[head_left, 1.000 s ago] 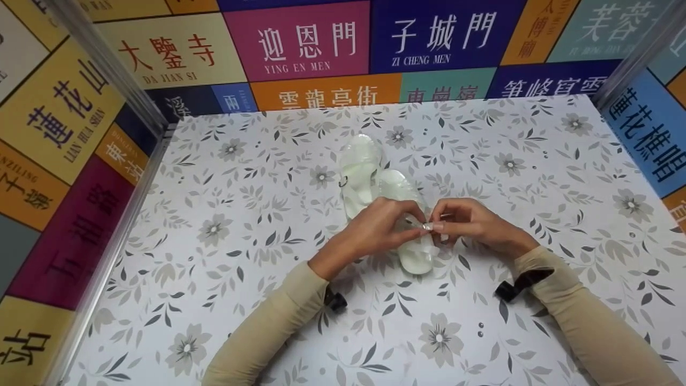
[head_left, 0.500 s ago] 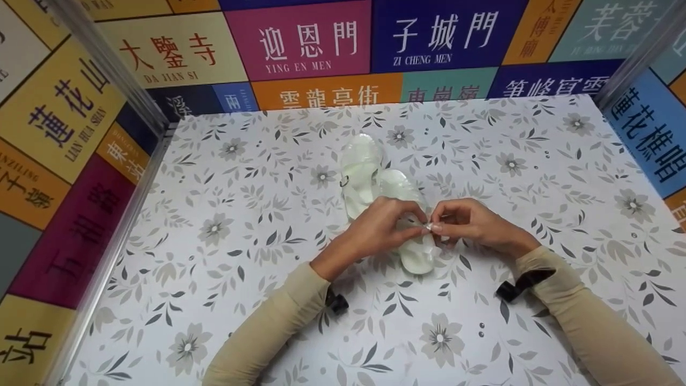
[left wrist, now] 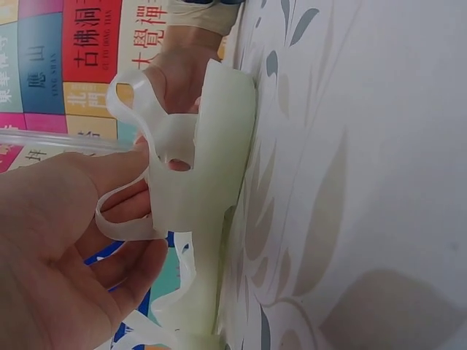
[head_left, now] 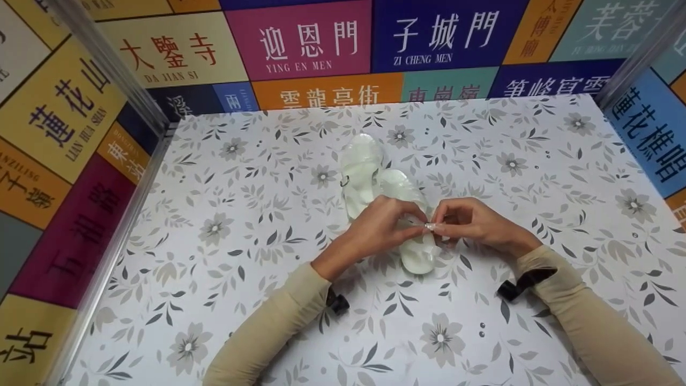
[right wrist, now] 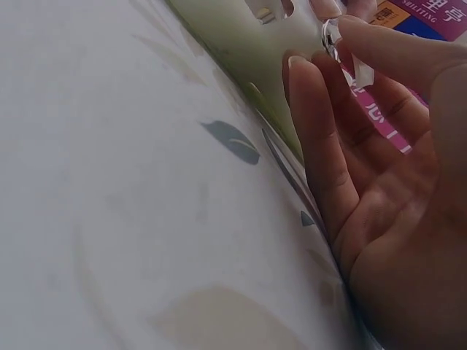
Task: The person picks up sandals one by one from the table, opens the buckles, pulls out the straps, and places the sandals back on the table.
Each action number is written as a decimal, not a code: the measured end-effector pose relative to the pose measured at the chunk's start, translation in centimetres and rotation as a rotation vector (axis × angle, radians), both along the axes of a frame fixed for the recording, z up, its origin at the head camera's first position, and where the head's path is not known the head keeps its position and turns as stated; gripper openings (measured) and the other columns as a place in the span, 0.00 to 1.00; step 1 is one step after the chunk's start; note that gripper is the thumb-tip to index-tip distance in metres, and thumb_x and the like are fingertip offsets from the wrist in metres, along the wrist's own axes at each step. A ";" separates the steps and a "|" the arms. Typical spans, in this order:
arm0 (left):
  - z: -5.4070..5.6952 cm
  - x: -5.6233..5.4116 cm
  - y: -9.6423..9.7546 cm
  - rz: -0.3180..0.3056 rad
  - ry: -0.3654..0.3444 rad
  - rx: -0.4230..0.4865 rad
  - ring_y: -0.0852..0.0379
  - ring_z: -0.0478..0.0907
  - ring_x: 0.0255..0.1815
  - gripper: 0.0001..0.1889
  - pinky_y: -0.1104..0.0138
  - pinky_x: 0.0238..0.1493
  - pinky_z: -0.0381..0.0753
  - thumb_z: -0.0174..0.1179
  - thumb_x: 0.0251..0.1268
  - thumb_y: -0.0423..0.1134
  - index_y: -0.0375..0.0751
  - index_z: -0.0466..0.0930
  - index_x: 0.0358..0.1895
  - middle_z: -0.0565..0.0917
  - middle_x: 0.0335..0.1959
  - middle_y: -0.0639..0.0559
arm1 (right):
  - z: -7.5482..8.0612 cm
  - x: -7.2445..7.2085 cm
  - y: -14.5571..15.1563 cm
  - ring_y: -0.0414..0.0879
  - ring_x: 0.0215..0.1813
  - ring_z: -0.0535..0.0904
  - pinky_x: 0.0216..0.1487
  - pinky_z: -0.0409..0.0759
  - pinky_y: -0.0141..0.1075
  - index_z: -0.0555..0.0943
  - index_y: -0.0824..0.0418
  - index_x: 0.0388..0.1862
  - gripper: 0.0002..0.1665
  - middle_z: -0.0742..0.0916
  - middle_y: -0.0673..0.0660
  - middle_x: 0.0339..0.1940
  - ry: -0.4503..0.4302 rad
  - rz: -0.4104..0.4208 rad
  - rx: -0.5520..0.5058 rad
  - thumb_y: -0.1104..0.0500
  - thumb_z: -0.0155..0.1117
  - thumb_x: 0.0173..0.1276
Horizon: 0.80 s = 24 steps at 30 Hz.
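Note:
Two pale, milky-green sandals lie on the table. The nearer sandal (head_left: 418, 260) is partly covered by both hands in the head view; the farther sandal (head_left: 362, 155) rests to its upper left, a small dark buckle at its side. Thumb and fingers of the left hand (head_left: 378, 228) pinch the nearer sandal's ankle strap, which loops up as a translucent band (left wrist: 125, 102) in the left wrist view. Opposite it, the right hand (head_left: 474, 222) pinches the strap at a small metal buckle (right wrist: 327, 40), and a clear strap end (right wrist: 363, 73) sticks out between its fingers.
A white table (head_left: 268, 343) with a grey floral print spreads under both forearms. Colourful panels with large characters (head_left: 308, 43) stand upright along the back and both sides. A black camera mount (head_left: 337, 304) hangs under the left wrist, another (head_left: 509, 289) under the right.
Both hands stay at the nearer sandal's strap, with only slight movement of the fingertips at the buckle. The sandals lie where they were.

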<state>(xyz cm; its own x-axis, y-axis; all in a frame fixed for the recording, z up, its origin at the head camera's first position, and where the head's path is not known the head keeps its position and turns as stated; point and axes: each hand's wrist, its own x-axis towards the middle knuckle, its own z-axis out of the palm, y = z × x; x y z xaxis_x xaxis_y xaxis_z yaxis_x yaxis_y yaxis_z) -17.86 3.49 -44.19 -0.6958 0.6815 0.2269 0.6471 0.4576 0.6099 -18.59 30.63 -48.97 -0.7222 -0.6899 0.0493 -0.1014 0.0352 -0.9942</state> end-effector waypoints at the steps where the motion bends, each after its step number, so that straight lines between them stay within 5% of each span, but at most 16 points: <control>1: 0.0 0.0 0.1 0.000 0.006 -0.003 0.64 0.91 0.49 0.10 0.73 0.52 0.87 0.73 0.73 0.45 0.47 0.94 0.49 0.95 0.46 0.56 | 0.0 0.0 0.0 0.47 0.37 0.87 0.33 0.89 0.37 0.81 0.72 0.43 0.02 0.86 0.73 0.38 0.000 0.000 0.005 0.71 0.64 0.78; 18: -0.2 -0.1 0.2 -0.022 0.023 0.011 0.60 0.92 0.48 0.09 0.70 0.52 0.88 0.72 0.74 0.44 0.45 0.93 0.50 0.95 0.47 0.54 | 0.6 0.1 0.0 0.52 0.36 0.88 0.32 0.91 0.44 0.79 0.79 0.43 0.12 0.85 0.75 0.38 -0.008 0.017 0.014 0.67 0.58 0.82; 24: -0.5 -0.2 0.1 -0.043 0.018 0.051 0.63 0.91 0.50 0.09 0.77 0.55 0.84 0.71 0.75 0.44 0.46 0.93 0.50 0.95 0.47 0.55 | 0.4 0.1 0.1 0.53 0.35 0.88 0.31 0.91 0.45 0.82 0.74 0.45 0.09 0.85 0.75 0.37 0.003 0.019 0.023 0.68 0.58 0.83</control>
